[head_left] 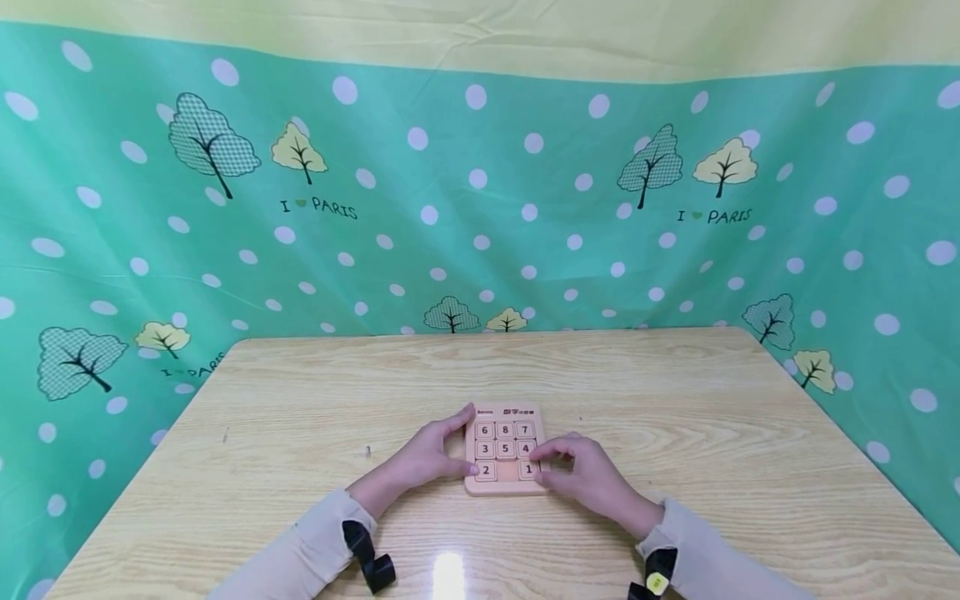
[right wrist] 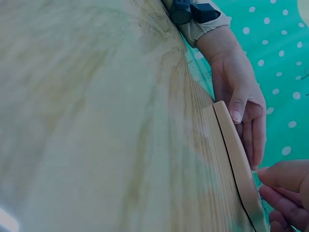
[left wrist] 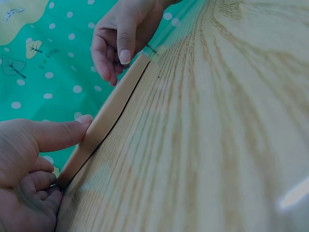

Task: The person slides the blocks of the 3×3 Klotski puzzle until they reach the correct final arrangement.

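A pinkish wooden number sliding puzzle [head_left: 507, 408] lies flat on the table. Its rows read 6 8 7, then 3 5 4, then 2, a gap and 1. My left hand [head_left: 422, 458] holds the board's left side, one finger at the top corner and the thumb low beside the 2 tile [head_left: 486, 471]. In the left wrist view that thumb [left wrist: 65, 133] presses on the board's edge. From the right, my right hand [head_left: 588, 475] reaches over the rim, a fingertip at the 4 tile [head_left: 526, 448] and the thumb by the 1 tile [head_left: 528, 470]. Exact fingertip contact is hard to see.
The pale wood-grain table [head_left: 300, 392] extends around the puzzle. A green dotted curtain [head_left: 480, 208] with trees hangs behind and at both sides. Black straps [head_left: 367, 557] circle the sleeves, their ends hanging loose. A small dark mark [head_left: 367, 452] shows left of the board.
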Tool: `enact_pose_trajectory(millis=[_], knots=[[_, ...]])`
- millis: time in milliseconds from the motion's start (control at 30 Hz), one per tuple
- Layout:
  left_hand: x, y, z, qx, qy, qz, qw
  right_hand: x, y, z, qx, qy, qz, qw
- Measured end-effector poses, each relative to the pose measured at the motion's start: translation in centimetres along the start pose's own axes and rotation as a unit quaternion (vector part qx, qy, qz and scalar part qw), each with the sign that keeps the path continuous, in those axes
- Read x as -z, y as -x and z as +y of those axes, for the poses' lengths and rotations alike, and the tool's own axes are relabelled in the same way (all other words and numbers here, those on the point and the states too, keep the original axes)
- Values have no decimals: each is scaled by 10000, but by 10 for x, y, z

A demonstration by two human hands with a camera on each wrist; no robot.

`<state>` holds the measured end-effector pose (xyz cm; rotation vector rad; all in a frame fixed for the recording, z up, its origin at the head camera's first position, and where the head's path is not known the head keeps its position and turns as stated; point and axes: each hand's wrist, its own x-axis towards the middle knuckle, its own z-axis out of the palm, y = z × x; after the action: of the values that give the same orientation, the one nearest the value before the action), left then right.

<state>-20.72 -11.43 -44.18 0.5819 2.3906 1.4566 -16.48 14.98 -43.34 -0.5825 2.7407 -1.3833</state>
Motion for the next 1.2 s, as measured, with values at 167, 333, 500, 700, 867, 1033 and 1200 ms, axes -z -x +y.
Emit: enact_pose_trajectory(millis=[167, 333, 500, 700, 867, 1033, 1200], knots=[[0, 1, 1, -22, 35, 19, 10000, 1, 1, 1, -9, 62, 61, 10000], [-1, 3, 9, 32, 0, 69, 10000, 2, 2, 2, -58, 98, 131, 9998], [0, 12, 30, 40, 103, 93, 9999, 1, 1, 2, -127, 118, 125, 9998], [1, 17, 37, -75, 114, 118, 9998, 0, 0, 0, -206, 151, 98, 9996], [1, 15, 35, -3, 139, 110, 9998, -1, -1, -2, -194, 172, 89, 9996], [-1, 6, 13, -2, -1, 105, 9999, -3, -1, -3, -186, 130, 84, 9997], [-1, 2, 4, 27, 5, 85, 10000, -7, -3, -5, -59, -25, 12, 10000]])
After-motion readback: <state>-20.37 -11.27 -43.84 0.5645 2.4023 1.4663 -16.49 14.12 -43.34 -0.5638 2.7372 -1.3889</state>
